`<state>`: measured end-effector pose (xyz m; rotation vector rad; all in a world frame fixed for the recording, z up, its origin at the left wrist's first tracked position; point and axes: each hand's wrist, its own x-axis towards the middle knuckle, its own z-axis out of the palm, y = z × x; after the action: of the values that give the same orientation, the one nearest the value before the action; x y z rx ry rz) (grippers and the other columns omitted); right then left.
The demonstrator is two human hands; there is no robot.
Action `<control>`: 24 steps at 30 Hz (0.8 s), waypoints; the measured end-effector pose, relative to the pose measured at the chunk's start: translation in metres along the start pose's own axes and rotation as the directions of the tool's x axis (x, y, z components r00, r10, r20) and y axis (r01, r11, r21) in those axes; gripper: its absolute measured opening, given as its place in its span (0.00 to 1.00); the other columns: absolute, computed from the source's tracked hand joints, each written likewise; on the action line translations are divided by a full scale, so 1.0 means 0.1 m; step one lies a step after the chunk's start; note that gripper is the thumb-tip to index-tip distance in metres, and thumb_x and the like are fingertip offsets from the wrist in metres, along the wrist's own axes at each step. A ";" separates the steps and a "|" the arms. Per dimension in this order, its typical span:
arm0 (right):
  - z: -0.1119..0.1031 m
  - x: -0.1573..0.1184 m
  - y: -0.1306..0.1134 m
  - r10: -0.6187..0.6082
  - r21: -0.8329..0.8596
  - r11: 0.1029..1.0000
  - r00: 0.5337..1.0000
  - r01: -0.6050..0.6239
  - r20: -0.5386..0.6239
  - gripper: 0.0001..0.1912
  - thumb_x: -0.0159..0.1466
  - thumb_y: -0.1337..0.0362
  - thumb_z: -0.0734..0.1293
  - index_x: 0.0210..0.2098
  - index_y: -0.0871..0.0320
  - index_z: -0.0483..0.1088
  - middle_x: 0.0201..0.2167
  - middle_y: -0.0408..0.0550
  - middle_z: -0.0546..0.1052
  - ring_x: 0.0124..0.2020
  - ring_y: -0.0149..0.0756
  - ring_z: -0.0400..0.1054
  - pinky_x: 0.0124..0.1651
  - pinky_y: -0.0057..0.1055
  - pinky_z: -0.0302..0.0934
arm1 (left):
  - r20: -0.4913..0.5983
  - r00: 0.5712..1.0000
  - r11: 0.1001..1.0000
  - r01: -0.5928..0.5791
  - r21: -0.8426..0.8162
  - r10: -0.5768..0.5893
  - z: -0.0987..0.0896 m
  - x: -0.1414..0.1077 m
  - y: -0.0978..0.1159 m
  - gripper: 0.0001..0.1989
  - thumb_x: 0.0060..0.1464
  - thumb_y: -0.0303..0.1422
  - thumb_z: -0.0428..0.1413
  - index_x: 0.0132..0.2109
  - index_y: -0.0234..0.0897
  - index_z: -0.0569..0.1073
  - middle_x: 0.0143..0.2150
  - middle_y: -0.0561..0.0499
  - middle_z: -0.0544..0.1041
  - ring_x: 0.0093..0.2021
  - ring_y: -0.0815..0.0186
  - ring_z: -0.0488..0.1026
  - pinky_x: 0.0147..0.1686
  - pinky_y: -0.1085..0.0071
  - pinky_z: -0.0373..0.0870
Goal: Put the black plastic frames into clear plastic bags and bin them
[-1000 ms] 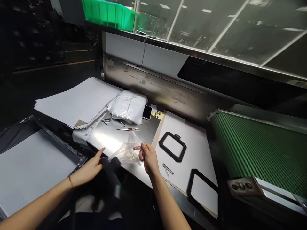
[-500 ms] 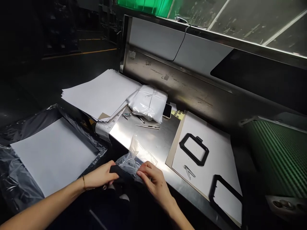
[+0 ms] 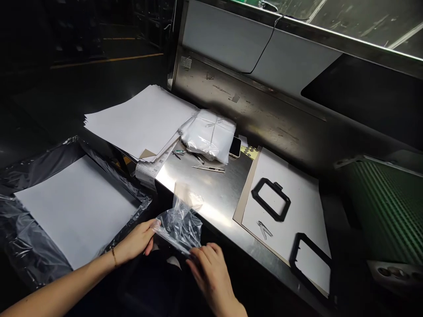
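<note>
A clear plastic bag (image 3: pixel 181 226) hangs between my two hands over the table's front edge. Its left corner is pinched in my left hand (image 3: pixel 140 240), which wears a thin bracelet. At the bag's lower right edge, my right hand (image 3: pixel 209 268) has its fingers closed on the plastic, close to something dark. Whether a dark piece lies inside the bag cannot be made out. Two black frames, one (image 3: pixel 271 199) whole and one (image 3: pixel 310 264) nearer the front, lie on a white sheet (image 3: pixel 294 176) to the right, with nippers (image 3: pixel 265 230) beside them.
Bundled clear bags (image 3: pixel 209 134) sit on the metal table (image 3: pixel 228 180) beside a paper stack (image 3: pixel 142 119), a phone (image 3: pixel 235 147), a pen-like tool (image 3: pixel 209 168) and small cutters (image 3: pixel 178 152). A plastic-lined box (image 3: pixel 132 215) stands at left; a green ribbed surface (image 3: pixel 393 207) is at right.
The bag now spreads wider and flatter between my hands. My right hand has moved down and my left slightly left. The dark piece by my left fingers no longer shows there. The view has shifted slightly.
</note>
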<state>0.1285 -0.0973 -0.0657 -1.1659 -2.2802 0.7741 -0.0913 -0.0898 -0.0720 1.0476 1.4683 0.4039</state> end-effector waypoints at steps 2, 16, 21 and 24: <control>0.10 -0.17 0.08 0.042 -0.084 0.995 0.992 -0.053 -0.120 0.05 0.59 0.70 0.59 0.34 0.58 0.65 0.25 0.47 0.69 0.26 0.34 0.63 0.42 0.46 0.57 | -0.013 1.000 1.000 0.012 0.022 -0.011 0.01 -0.02 -0.01 0.21 0.53 0.49 0.35 0.27 0.37 0.59 0.09 0.59 0.61 0.14 0.71 0.56 0.24 0.73 0.56; 0.80 -0.70 -0.25 0.647 0.483 0.723 0.730 -0.494 -0.221 0.10 0.55 0.63 0.61 0.39 0.51 0.66 0.50 0.50 0.55 0.48 0.42 0.56 0.47 0.40 0.56 | -0.116 0.991 0.998 0.066 -0.008 -0.067 0.09 0.01 -0.16 0.19 0.53 0.47 0.37 0.24 0.37 0.58 0.19 0.57 0.59 0.20 0.71 0.57 0.21 0.75 0.56; 0.90 -0.57 -0.33 0.778 0.832 0.118 0.571 -0.542 0.262 0.25 0.55 0.48 0.60 0.44 0.55 0.50 0.19 0.37 0.62 0.16 0.25 0.55 0.18 0.23 0.53 | -0.139 0.981 0.991 0.131 -0.029 -0.134 0.13 0.07 -0.22 0.23 0.53 0.48 0.33 0.39 0.36 0.63 0.19 0.57 0.58 0.17 0.70 0.57 0.16 0.74 0.57; 0.87 -0.48 -0.40 0.820 0.880 0.043 0.520 -0.473 0.240 0.25 0.53 0.44 0.60 0.38 0.56 0.51 0.13 0.30 0.53 0.13 0.21 0.45 0.15 0.19 0.46 | -0.170 0.979 0.990 0.126 0.063 -0.114 0.09 0.04 -0.26 0.24 0.54 0.46 0.33 0.43 0.34 0.64 0.26 0.52 0.66 0.25 0.66 0.65 0.27 0.70 0.64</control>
<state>0.0771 -0.1803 -0.1100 -1.5433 -0.5156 1.6795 -0.0920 -0.1037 -0.0965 0.9961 1.6977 0.3604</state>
